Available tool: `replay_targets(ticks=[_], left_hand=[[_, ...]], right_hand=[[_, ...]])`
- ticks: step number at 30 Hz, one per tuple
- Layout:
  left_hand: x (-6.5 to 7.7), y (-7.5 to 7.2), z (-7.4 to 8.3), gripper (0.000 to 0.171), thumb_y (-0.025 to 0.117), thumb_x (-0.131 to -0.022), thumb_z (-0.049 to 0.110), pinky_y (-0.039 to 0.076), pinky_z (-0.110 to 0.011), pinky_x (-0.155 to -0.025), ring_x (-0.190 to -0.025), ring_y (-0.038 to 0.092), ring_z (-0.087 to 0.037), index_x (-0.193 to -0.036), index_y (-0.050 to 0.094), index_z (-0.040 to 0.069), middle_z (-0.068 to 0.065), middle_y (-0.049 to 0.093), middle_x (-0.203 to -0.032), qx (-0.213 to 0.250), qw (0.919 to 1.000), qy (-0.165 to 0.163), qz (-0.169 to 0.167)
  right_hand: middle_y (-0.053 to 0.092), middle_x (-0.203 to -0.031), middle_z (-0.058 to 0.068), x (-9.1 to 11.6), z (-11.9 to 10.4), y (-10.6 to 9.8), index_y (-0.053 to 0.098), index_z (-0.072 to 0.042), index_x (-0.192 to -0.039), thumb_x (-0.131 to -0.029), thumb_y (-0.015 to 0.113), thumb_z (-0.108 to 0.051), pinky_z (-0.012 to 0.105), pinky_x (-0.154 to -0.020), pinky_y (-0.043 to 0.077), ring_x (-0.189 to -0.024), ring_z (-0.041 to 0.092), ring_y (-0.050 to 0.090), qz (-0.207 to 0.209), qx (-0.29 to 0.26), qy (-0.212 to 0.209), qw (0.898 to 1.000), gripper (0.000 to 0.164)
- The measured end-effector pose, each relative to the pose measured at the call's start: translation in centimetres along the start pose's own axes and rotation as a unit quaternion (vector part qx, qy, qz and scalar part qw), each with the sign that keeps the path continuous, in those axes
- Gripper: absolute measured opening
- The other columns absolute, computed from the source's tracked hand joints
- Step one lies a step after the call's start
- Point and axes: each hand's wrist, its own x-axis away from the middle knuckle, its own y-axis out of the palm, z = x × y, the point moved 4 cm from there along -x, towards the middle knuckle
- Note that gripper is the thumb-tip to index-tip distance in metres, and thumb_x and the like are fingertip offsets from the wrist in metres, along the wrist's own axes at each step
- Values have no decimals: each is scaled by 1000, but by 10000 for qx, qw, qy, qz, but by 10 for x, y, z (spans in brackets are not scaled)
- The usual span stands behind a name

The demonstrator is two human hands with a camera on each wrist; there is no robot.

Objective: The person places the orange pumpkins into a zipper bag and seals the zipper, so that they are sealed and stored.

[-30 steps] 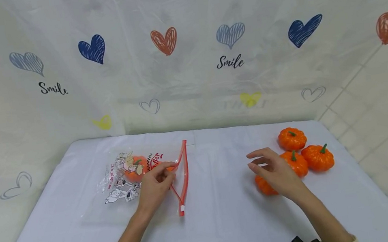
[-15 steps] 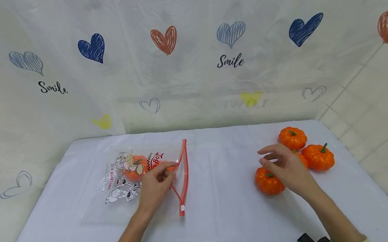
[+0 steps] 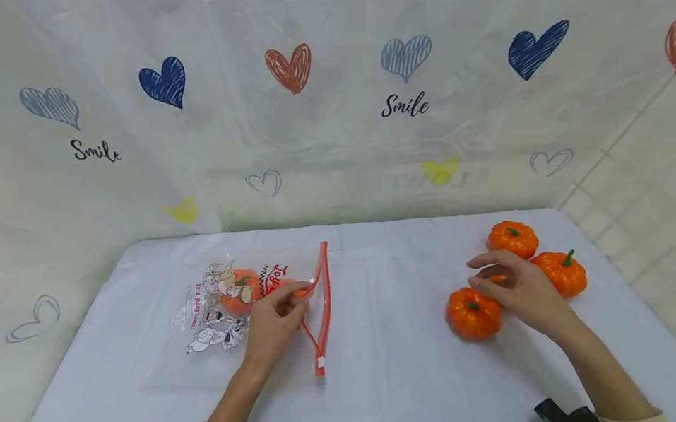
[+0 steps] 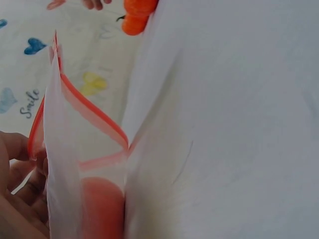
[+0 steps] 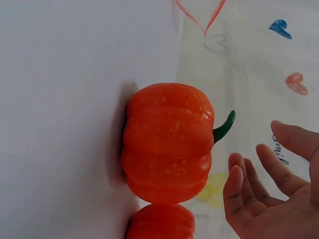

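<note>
My left hand [image 3: 273,326] pinches the upper lip of a clear zip bag [image 3: 217,339] lying on the table, and its mouth gapes to the right. Through the printed film an orange toy pumpkin [image 3: 238,297] shows. In the left wrist view, the fingers [image 4: 35,186] hold the red zip edge [image 4: 94,112]. Over at the right, my right hand [image 3: 521,290] hovers, fingers loosely bent and holding nothing. Just left of it sits a toy pumpkin [image 3: 473,313]; another is mostly hidden behind the hand. In the right wrist view, a pumpkin [image 5: 167,144] with a green stem stands beside the fingers.
Two more toy pumpkins, one at the back [image 3: 513,239] and one to the right [image 3: 564,272], stand near the table's right edge. A white cloth covers the table [image 3: 392,375]. Behind it hangs a pale curtain [image 3: 334,133] printed with hearts.
My right hand has drifted right, away from the bag, uncovering the nearest pumpkin and covering more of the one behind. My left hand keeps its hold on the bag's lip.
</note>
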Motion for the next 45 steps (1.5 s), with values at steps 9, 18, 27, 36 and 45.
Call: replay_targets(ticks=[9,18,27,36,45], left_hand=[[0,2,-1,27,71,-95,10,48,-18,-64,-79,58,-21,-117,79,23,-6,65,-83,40,10000,-14,38],[-1,2,-3,27,71,-96,11,48,-18,-64,-79,58,-21,-118,79,24,-5,65,-84,-4,10000,-30,22],[0,2,-4,27,71,-96,11,46,-18,-63,-78,57,-20,-118,79,25,-5,64,-83,-15,10000,-63,4],[-1,3,-4,28,71,-96,10,46,-18,-62,-77,56,-20,-117,79,25,-5,64,-83,-9,10000,-78,-4],[0,3,-2,27,71,-96,11,46,-19,-61,-75,56,-19,-118,79,24,-5,64,-82,10,10000,-41,6]], right_hand=[[67,-132,16,1,14,-7,62,-14,-134,-98,72,-38,20,-80,57,-116,34,68,-451,151,75,9988,45],[71,-122,11,3,20,-14,63,-7,-134,-93,79,-27,15,-83,56,-109,15,68,-951,257,-213,9949,49],[69,-131,13,4,24,-12,63,-10,-134,-87,84,-28,18,-82,57,-119,35,66,-1401,360,-210,9893,54],[65,-135,8,5,24,-1,60,-14,-140,-84,87,-33,28,-91,58,-124,31,61,-1596,624,-240,9849,65],[60,-142,13,5,25,14,56,-14,-143,-81,89,-33,21,-85,59,-127,36,57,-1939,43,-82,9810,73]])
